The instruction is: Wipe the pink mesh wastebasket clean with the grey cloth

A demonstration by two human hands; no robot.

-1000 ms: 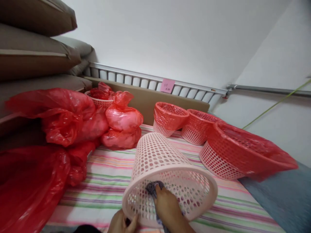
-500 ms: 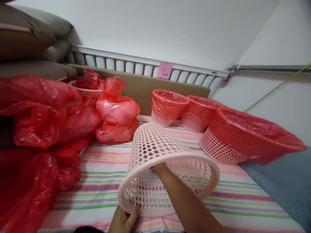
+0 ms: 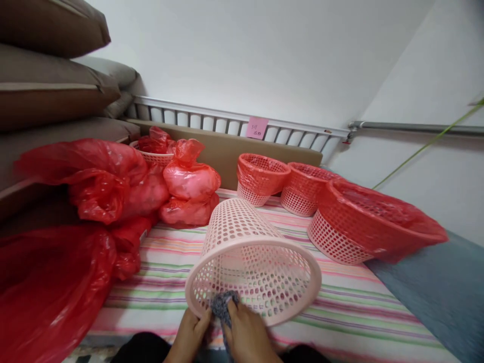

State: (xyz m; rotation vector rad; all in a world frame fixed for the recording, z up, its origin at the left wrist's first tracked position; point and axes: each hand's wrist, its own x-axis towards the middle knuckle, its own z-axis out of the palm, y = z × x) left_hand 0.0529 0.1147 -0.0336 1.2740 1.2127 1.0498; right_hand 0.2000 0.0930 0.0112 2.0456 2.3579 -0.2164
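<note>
A pale pink perforated plastic wastebasket (image 3: 242, 222) lies on its side on the striped cloth, its mouth facing me. My left hand (image 3: 189, 333) is closed on the lower left of its rim, thumb at the edge. Beside it, my right hand (image 3: 247, 333) grips a dark grey rag (image 3: 223, 305) and presses it at the lower rim, just inside the mouth. Part of the rag hangs down below the hand.
Wastebaskets lined with red bags (image 3: 340, 232) stand to the right and behind. Filled red plastic bags (image 3: 191, 184) lie at the left, below stacked brown cushions (image 3: 49, 96). A pink note (image 3: 257, 128) hangs on the radiator (image 3: 207, 123). The striped cloth (image 3: 162, 292) covers the surface.
My right hand has come out from deep inside the wastebasket to its lower rim, bringing the rag into view. My left hand stays at the rim. The view has shifted slightly.
</note>
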